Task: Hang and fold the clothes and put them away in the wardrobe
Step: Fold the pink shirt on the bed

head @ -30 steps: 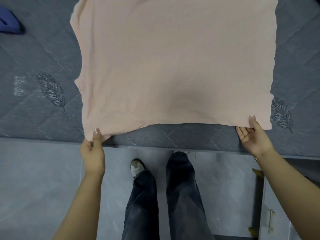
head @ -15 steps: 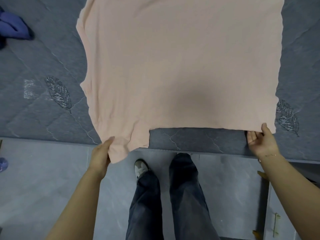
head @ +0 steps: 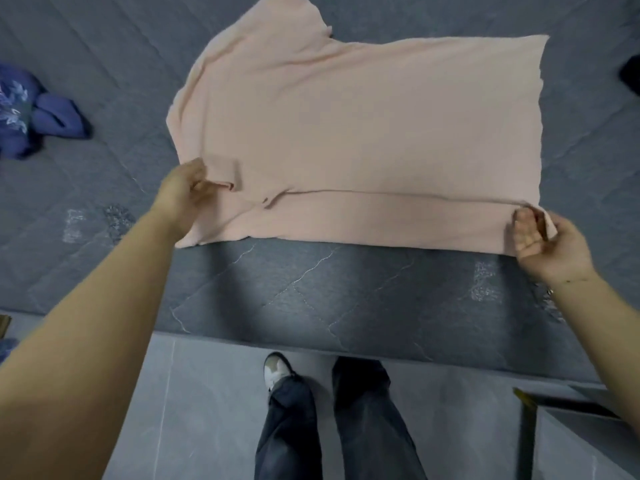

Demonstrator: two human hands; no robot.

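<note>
A pale pink T-shirt (head: 363,133) lies spread on the grey quilted mattress (head: 294,289) of the bed, its length running across in front of me and its near long side folded over on itself, so a doubled band runs along the side closest to the bed's front edge. A bare strip of mattress separates that band from the edge where I stand.

My left hand (head: 185,188) is at the shirt's left end, where a sleeve sits; my fingers (head: 207,187) are curled and pinch a small tuck of pink fabric by the fold line. My right hand (head: 543,242) is at the shirt's right near corner, palm turned up, with the fingers (head: 521,225) bent and the thumb pinching the corner of the cloth, which lifts slightly off the mattress there.

Far off toward the bed's left side lies a crumpled blue garment (head: 31,112) with a pale printed pattern, well apart from the pink shirt. A dark item (head: 630,72) shows at the bed's right side, too cut off to identify.

Below the bed's front edge are my dark jeans (head: 339,420) and one light shoe (head: 275,368) on the grey tiled floor (head: 194,403).
</note>
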